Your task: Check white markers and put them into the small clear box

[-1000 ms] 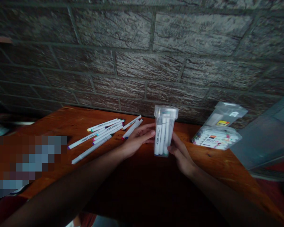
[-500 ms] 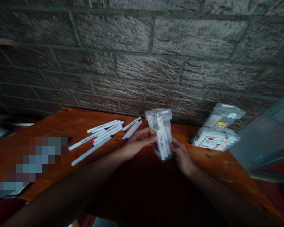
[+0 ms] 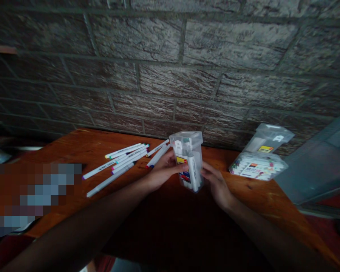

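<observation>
Between my two hands stands a clear plastic marker case (image 3: 198,158), lidded and nearly upright, with several white markers (image 3: 192,168) inside and a yellow, red and blue label facing left. My left hand (image 3: 166,170) grips its left side, thumb across the label. On the opposite side, the fingers of my right hand (image 3: 215,181) press against the case's wall. Loose white markers (image 3: 127,156) with coloured ends lie in a spread to the left. A few more markers (image 3: 158,155) rest just behind my left hand.
At the right of the wooden table (image 3: 243,204), a second clear case (image 3: 272,136) leans behind a clear pack of markers (image 3: 253,168). A brick wall (image 3: 158,83) runs along the back edge. A large translucent bin (image 3: 323,162) stands on the far right.
Both hands have turned the case a little and shifted it slightly left, so more of its label shows. The loose markers lie as before.
</observation>
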Action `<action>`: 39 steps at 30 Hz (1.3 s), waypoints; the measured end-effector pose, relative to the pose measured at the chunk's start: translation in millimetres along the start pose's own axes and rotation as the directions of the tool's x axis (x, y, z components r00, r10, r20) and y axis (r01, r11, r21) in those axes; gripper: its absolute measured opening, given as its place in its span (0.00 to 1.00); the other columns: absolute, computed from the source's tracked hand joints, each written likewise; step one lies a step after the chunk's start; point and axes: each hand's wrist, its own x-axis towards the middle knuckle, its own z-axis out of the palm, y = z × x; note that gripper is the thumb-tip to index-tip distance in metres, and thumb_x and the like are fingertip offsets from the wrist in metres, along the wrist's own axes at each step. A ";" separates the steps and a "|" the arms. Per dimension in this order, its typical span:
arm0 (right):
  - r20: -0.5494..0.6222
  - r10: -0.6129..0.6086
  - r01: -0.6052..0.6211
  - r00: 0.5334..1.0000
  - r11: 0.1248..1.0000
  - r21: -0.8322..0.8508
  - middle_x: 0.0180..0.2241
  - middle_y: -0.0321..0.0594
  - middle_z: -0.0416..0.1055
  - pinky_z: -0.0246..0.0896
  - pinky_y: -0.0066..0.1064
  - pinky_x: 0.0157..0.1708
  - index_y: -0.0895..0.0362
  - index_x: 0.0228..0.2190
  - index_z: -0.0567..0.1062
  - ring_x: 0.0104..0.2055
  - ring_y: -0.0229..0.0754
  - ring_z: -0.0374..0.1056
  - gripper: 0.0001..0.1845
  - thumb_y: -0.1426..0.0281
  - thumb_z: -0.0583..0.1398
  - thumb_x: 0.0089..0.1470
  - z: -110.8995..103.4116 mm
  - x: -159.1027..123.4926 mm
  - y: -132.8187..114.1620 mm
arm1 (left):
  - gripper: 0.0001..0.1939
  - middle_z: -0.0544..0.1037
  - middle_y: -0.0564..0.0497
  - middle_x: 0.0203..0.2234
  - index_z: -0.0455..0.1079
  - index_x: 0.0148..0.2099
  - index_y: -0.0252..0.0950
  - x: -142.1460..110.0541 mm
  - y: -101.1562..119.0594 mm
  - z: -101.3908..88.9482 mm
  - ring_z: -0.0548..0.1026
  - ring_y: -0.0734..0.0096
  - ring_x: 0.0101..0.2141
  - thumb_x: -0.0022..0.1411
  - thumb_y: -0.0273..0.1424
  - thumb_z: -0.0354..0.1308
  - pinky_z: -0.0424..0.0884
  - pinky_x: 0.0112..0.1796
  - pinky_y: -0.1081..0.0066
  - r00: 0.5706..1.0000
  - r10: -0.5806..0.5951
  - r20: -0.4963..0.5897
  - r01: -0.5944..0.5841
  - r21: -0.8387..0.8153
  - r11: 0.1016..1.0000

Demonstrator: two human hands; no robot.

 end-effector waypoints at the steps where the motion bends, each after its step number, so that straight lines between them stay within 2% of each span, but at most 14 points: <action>1: 0.003 0.001 -0.001 1.000 1.000 -0.005 0.59 0.39 0.79 0.61 0.58 0.67 0.47 0.58 0.81 0.66 0.60 0.69 0.22 0.56 0.60 0.67 0.7 -0.6 -1.1 | 0.23 0.85 0.47 0.44 0.79 0.49 0.36 0.2 0.9 0.1 0.81 0.60 0.44 0.53 0.34 0.79 0.73 0.50 0.61 1.000 0.003 -0.011 -0.002 0.012 1.000; 6: 0.071 -0.054 0.060 0.996 0.996 -0.073 0.59 0.41 0.78 0.70 0.52 0.61 0.47 0.59 0.77 0.61 0.57 0.73 0.23 0.53 0.63 0.67 4.2 -5.2 -6.5 | 0.23 0.85 0.48 0.42 0.78 0.47 0.36 -0.6 7.3 4.3 0.80 0.62 0.42 0.50 0.33 0.80 0.73 0.49 0.63 0.998 0.024 -0.050 -0.023 0.030 0.999; 8: 0.104 -0.070 0.078 0.992 0.994 -0.071 0.60 0.44 0.77 0.73 0.50 0.59 0.47 0.61 0.72 0.60 0.56 0.75 0.27 0.55 0.67 0.64 6.2 -6.7 -6.2 | 0.25 0.84 0.48 0.43 0.77 0.48 0.36 -1.6 8.8 6.6 0.80 0.61 0.43 0.50 0.33 0.80 0.73 0.48 0.63 0.997 0.038 -0.068 -0.036 0.033 0.999; 11: 0.097 -0.101 0.113 0.990 0.985 -0.133 0.60 0.45 0.75 0.71 0.50 0.61 0.47 0.61 0.68 0.60 0.55 0.74 0.32 0.60 0.71 0.60 8.7 -7.4 -3.1 | 0.26 0.84 0.47 0.43 0.76 0.48 0.36 -3.1 9.9 9.6 0.81 0.60 0.43 0.49 0.33 0.81 0.74 0.48 0.63 0.994 0.058 -0.091 -0.053 0.056 0.997; 15: 0.058 -0.162 0.171 0.985 0.961 -0.217 0.56 0.44 0.77 0.70 0.51 0.60 0.47 0.57 0.70 0.59 0.55 0.74 0.26 0.64 0.70 0.61 9.1 -6.1 -0.8 | 0.29 0.84 0.47 0.44 0.75 0.50 0.38 -5.5 10.9 12.4 0.81 0.59 0.43 0.48 0.32 0.82 0.76 0.48 0.62 0.993 0.102 -0.059 -0.096 0.100 0.990; 21: 0.008 -0.173 0.173 0.985 0.981 -0.092 0.51 0.42 0.80 0.73 0.48 0.56 0.48 0.52 0.73 0.53 0.54 0.77 0.23 0.67 0.70 0.56 5.4 -2.0 -3.8 | 0.28 0.84 0.46 0.46 0.74 0.53 0.38 -10.0 7.0 10.0 0.82 0.57 0.46 0.52 0.33 0.80 0.76 0.50 0.61 0.995 0.100 0.002 -0.098 0.196 0.976; 24: -0.012 -0.170 0.168 0.985 0.982 -0.080 0.49 0.41 0.81 0.74 0.47 0.54 0.49 0.52 0.74 0.51 0.54 0.79 0.24 0.68 0.69 0.53 3.6 0.5 -2.8 | 0.28 0.83 0.44 0.49 0.74 0.55 0.38 -11.8 4.0 7.5 0.81 0.55 0.50 0.53 0.33 0.79 0.75 0.54 0.58 0.986 0.165 0.037 -0.168 0.321 0.932; 27: -0.026 -0.164 0.162 0.986 0.983 -0.083 0.44 0.41 0.83 0.76 0.45 0.48 0.51 0.50 0.75 0.47 0.53 0.80 0.23 0.70 0.67 0.51 3.3 1.5 -1.7 | 0.29 0.83 0.43 0.48 0.75 0.55 0.37 -13.5 3.7 7.4 0.80 0.54 0.49 0.52 0.34 0.79 0.75 0.53 0.56 0.975 0.214 0.064 -0.221 0.423 0.879; 30: -0.049 -0.179 0.172 0.983 0.979 -0.112 0.41 0.41 0.83 0.77 0.44 0.47 0.51 0.48 0.76 0.45 0.52 0.80 0.22 0.70 0.66 0.50 3.0 1.2 -1.9 | 0.31 0.83 0.43 0.48 0.74 0.56 0.37 -15.6 5.2 10.6 0.81 0.55 0.48 0.53 0.35 0.79 0.76 0.53 0.55 0.968 0.244 0.058 -0.243 0.448 0.860; 33: -0.067 -0.214 0.200 0.975 0.965 -0.167 0.40 0.41 0.82 0.77 0.45 0.48 0.50 0.48 0.78 0.44 0.52 0.80 0.21 0.70 0.67 0.50 0.4 1.1 -2.1 | 0.31 0.82 0.42 0.50 0.73 0.57 0.37 -17.1 6.9 14.5 0.80 0.53 0.52 0.53 0.33 0.79 0.76 0.56 0.53 0.959 0.278 0.055 -0.272 0.451 0.850; 39: -0.125 -0.296 0.248 0.947 0.920 -0.302 0.43 0.44 0.83 0.74 0.48 0.52 0.52 0.39 0.82 0.45 0.53 0.78 0.12 0.74 0.66 0.50 -10.3 6.2 0.4 | 0.27 0.80 0.44 0.50 0.73 0.56 0.37 -13.5 7.1 12.2 0.81 0.55 0.52 0.56 0.30 0.76 0.78 0.55 0.53 0.929 0.362 0.080 -0.358 0.450 0.818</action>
